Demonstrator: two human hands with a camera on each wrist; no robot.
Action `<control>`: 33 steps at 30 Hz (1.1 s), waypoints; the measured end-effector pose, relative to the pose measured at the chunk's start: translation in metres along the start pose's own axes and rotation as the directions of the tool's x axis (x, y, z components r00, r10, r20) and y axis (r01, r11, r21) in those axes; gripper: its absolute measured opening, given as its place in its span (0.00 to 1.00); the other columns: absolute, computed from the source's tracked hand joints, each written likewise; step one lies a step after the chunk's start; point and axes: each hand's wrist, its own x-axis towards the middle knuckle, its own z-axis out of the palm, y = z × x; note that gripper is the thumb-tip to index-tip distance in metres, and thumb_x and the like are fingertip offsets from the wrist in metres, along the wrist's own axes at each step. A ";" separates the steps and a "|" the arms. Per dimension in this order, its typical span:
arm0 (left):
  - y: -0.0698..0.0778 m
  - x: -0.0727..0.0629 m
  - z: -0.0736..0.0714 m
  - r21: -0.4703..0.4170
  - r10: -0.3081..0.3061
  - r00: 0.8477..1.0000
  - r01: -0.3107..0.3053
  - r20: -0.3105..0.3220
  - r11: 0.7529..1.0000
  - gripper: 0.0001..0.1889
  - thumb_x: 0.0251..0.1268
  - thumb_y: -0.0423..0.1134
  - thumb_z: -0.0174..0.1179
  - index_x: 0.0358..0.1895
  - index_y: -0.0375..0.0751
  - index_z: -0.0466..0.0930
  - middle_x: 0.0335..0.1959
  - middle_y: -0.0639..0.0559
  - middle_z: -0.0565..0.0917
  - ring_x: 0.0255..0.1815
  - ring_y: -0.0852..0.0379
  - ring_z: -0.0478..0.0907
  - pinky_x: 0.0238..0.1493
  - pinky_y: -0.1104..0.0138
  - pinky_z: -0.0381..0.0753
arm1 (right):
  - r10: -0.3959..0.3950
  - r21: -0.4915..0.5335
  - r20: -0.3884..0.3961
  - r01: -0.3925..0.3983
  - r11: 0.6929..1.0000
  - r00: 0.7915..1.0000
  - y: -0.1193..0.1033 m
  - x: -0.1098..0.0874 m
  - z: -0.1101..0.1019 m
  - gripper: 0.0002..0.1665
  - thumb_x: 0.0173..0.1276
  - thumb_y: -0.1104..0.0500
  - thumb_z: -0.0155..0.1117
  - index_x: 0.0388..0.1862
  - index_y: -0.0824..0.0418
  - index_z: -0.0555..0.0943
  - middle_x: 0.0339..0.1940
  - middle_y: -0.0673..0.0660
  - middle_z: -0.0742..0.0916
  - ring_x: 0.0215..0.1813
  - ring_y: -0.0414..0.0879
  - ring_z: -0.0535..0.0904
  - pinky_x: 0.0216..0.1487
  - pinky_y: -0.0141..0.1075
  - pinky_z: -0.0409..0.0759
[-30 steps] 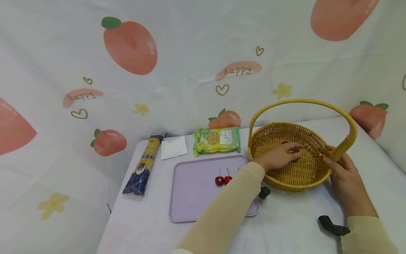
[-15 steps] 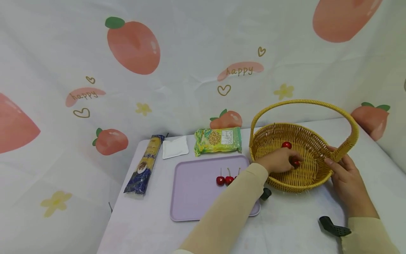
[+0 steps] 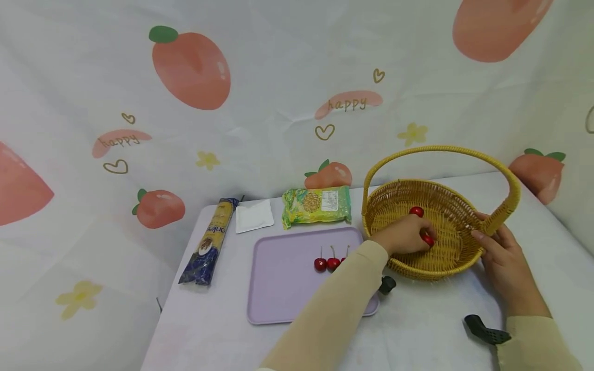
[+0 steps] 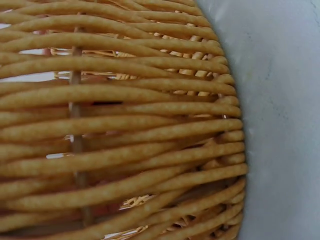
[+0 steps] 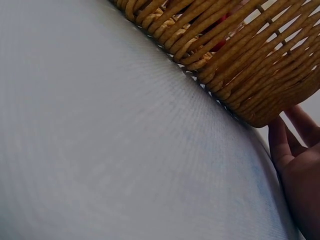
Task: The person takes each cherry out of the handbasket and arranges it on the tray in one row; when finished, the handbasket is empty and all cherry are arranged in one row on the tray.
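In the head view, my left hand point(image 3: 405, 235) reaches over the near-left rim into a yellow wicker basket point(image 3: 447, 229). Its fingertips pinch a red cherry point(image 3: 428, 240) low inside. Another cherry point(image 3: 416, 211) lies farther back in the basket. My right hand point(image 3: 508, 265) grips the right rim near the foot of the arched handle point(image 3: 441, 148), thumb on the near side. Basket weave point(image 4: 120, 115) fills most of the left wrist view and hides that hand. The right wrist view has the basket's outer wall point(image 5: 250, 75) with the right hand's fingers point(image 5: 280, 137) against it.
Left of the basket lies a lilac tray point(image 3: 278, 293) bearing stemmed cherries point(image 3: 320, 264), partly behind my left sleeve point(image 3: 334, 309). Behind it are a green-yellow packet point(image 3: 317, 205) and a white sachet point(image 3: 254, 215). A blue-gold packet point(image 3: 210, 242) lies farther left.
My left hand has closed its fingers on the nearer cherry and drawn it slightly left. The farther cherry, partly covered at first, shows fully. The right hand stays at the rim.
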 end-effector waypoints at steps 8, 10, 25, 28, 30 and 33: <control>-0.002 -0.004 -0.003 0.009 0.054 0.997 -0.054 -0.059 0.998 0.13 0.79 0.37 0.68 0.60 0.56 0.89 0.55 0.68 0.84 0.53 0.72 0.76 0.51 0.79 0.73 | -0.012 0.011 0.005 0.012 1.000 1.000 0.002 0.002 0.001 0.30 0.88 0.67 0.54 0.84 0.55 0.70 0.73 0.48 0.76 0.70 0.37 0.71 0.61 0.24 0.70; -0.001 -0.007 -0.004 0.028 0.077 0.994 -0.075 -0.082 0.997 0.13 0.80 0.38 0.68 0.61 0.56 0.89 0.55 0.67 0.84 0.53 0.72 0.75 0.51 0.79 0.72 | -0.016 0.008 0.007 0.016 1.000 1.000 0.003 0.003 0.002 0.29 0.88 0.68 0.54 0.84 0.56 0.70 0.73 0.48 0.76 0.70 0.38 0.71 0.61 0.25 0.71; -0.001 -0.027 -0.010 0.073 0.301 0.862 -0.298 -0.407 0.952 0.15 0.82 0.35 0.63 0.66 0.46 0.88 0.60 0.60 0.82 0.53 0.75 0.74 0.52 0.83 0.71 | 0.015 -0.041 0.000 -0.015 0.999 1.000 0.001 0.003 0.001 0.30 0.88 0.64 0.56 0.85 0.53 0.69 0.78 0.53 0.71 0.72 0.39 0.68 0.61 0.24 0.68; 0.000 -0.035 -0.010 0.051 0.326 0.846 -0.337 -0.423 0.940 0.15 0.82 0.34 0.63 0.65 0.44 0.88 0.60 0.60 0.83 0.54 0.76 0.74 0.54 0.83 0.71 | 0.008 -0.032 -0.002 -0.008 0.999 1.000 0.000 0.003 -0.001 0.30 0.88 0.65 0.56 0.84 0.53 0.70 0.75 0.51 0.74 0.71 0.38 0.70 0.60 0.24 0.70; -0.001 -0.042 -0.010 0.043 0.354 0.830 -0.373 -0.431 0.927 0.15 0.81 0.33 0.64 0.64 0.42 0.88 0.59 0.58 0.84 0.54 0.75 0.74 0.55 0.82 0.71 | 0.005 -0.025 -0.001 -0.005 1.000 1.000 -0.001 0.003 -0.001 0.30 0.88 0.65 0.56 0.84 0.54 0.70 0.74 0.49 0.75 0.70 0.37 0.70 0.60 0.24 0.70; -0.001 -0.053 -0.011 0.033 0.386 0.814 -0.413 -0.434 0.910 0.15 0.81 0.32 0.64 0.64 0.40 0.87 0.59 0.55 0.85 0.52 0.74 0.73 0.55 0.82 0.72 | 0.009 -0.022 0.000 -0.009 1.000 1.000 -0.001 0.002 -0.001 0.30 0.88 0.65 0.56 0.84 0.53 0.70 0.73 0.48 0.75 0.70 0.37 0.70 0.60 0.24 0.70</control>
